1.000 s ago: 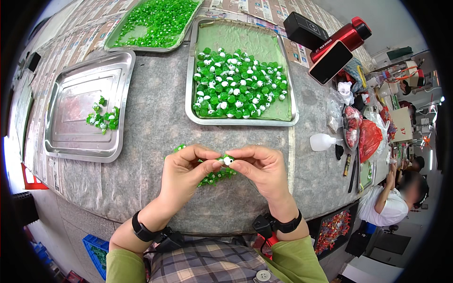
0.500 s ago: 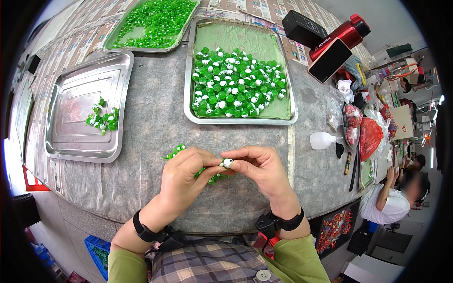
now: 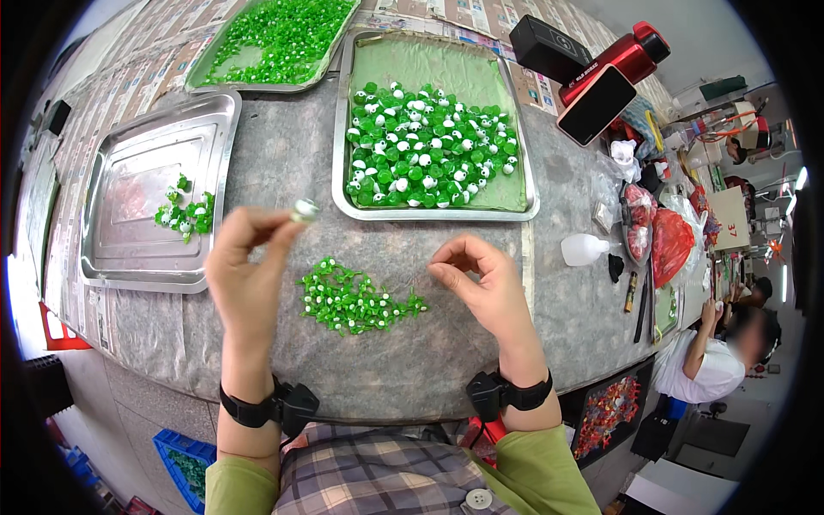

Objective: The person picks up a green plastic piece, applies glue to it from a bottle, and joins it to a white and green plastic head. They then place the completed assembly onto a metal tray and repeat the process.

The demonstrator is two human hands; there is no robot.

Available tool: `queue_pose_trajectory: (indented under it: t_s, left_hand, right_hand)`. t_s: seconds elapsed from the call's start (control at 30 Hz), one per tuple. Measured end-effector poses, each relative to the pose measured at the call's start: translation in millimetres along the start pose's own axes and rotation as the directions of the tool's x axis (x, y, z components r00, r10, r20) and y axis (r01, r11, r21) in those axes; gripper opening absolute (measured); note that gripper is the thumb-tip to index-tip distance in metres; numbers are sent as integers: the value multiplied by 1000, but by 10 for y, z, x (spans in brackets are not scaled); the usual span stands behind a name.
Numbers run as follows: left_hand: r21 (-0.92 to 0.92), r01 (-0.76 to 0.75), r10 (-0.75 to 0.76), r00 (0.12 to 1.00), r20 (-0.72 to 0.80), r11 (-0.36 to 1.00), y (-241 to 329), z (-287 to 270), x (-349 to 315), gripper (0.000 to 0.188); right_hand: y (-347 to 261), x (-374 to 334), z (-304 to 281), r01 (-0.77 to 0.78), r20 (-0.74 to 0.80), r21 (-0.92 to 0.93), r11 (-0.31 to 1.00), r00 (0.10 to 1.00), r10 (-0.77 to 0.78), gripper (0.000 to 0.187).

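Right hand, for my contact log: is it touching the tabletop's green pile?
Apart: the head view shows grey tabletop between right hand and green pile.

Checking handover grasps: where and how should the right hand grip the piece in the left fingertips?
Probably pinch the green-and-white piece by its rounded upper right, the right hand coming from the right: the left hand covers its lower left.

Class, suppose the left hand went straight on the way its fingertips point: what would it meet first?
Probably the left rim of the metal tray of green-and-white beads, though depth is unclear and the left hand might pass above it.
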State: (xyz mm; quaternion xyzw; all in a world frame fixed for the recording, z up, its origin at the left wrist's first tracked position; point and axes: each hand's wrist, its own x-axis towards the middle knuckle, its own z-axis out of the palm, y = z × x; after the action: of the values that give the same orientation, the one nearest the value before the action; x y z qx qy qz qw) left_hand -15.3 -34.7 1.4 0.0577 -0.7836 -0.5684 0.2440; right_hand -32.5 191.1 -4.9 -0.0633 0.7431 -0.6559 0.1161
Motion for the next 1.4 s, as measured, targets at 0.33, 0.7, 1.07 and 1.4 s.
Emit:
queue_pose_trajectory:
  t_s: [0.33,0.7,1.07,1.4]
  left_hand:
    - [-96,-6,12,998,60,995,17,-6,-11,25]
    - [-81,141,-100,920,378,987,139,193,-250,17]
    - [-136,356,-237,816,526,924,165,210,-291,18]
    - [-338,414,-180,816,549,845,116,320,-427,18]
  right_hand:
    - [-2,-42,56,311,367,-664,680,928,-66,27]
    - [-118,2,-117,77,165,-642,763,985,40,15]
    - [-186,-63,-74,55,231,-478,877,971,66,13]
    - [-215,-144,115,-129,174,165,978,980,100,8]
